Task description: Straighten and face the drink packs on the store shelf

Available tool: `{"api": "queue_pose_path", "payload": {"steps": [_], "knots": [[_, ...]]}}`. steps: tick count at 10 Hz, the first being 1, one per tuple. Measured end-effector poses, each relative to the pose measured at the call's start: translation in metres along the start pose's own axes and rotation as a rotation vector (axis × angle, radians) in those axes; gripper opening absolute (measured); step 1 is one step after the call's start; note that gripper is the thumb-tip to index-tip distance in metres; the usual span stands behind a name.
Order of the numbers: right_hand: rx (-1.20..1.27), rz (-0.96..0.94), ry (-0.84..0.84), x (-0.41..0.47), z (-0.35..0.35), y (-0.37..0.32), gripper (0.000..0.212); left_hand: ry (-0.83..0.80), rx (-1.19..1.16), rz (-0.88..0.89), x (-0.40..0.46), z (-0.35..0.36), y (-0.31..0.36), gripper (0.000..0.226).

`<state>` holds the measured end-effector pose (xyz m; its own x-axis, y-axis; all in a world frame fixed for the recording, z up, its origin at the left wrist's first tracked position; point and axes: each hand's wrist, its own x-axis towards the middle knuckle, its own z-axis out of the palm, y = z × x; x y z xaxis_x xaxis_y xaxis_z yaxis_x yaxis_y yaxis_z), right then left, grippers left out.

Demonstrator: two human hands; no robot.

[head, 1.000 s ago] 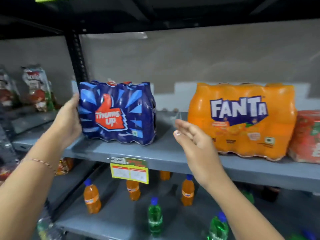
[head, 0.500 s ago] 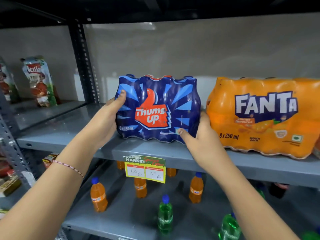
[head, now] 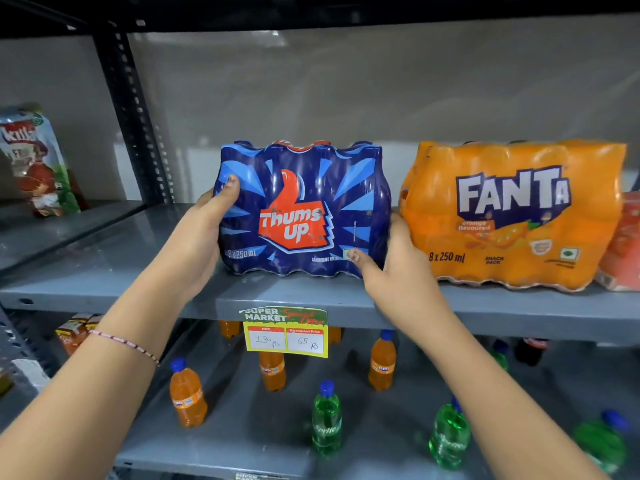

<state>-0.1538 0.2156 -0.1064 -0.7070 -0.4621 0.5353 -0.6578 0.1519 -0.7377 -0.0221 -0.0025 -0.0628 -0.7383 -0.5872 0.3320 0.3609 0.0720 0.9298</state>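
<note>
A blue Thums Up pack (head: pixel 304 209) stands on the grey shelf (head: pixel 104 271), its logo facing me squarely. My left hand (head: pixel 204 233) grips its left end, thumb on the front face. My right hand (head: pixel 394 265) holds its lower right corner, thumb on the front. An orange Fanta pack (head: pixel 512 216) stands just to the right, label forward, with a narrow gap between the two packs. A red pack (head: pixel 623 244) sits at the far right, partly cut off by the frame edge.
A black upright post (head: pixel 135 126) divides the shelf bay behind my left hand. A snack bag (head: pixel 34 164) stands on the left bay. A yellow price tag (head: pixel 285 332) hangs on the shelf edge. Single orange and green bottles (head: pixel 325 417) stand on the lower shelf.
The Thums Up pack has been turned from angled to front-facing and shifted right toward the Fanta pack. My right hand, free a second ago, now holds its right corner.
</note>
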Motion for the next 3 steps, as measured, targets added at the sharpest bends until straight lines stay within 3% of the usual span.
{"api": "queue_pose_path", "payload": {"steps": [1, 2, 3], "knots": [[-0.020, -0.005, 0.007, -0.003, 0.002, -0.002, 0.064, 0.070, 0.024, -0.010, -0.006, 0.007, 0.002, 0.046], [-0.025, -0.074, 0.084, -0.016, 0.000, -0.009, 0.065, 0.288, 0.223, 0.042, -0.018, 0.023, 0.000, 0.036], [0.086, -0.184, 0.148, -0.036, -0.014, -0.006, 0.052, 0.440, 0.616, 0.216, -0.043, 0.049, -0.012, 0.064]]}}
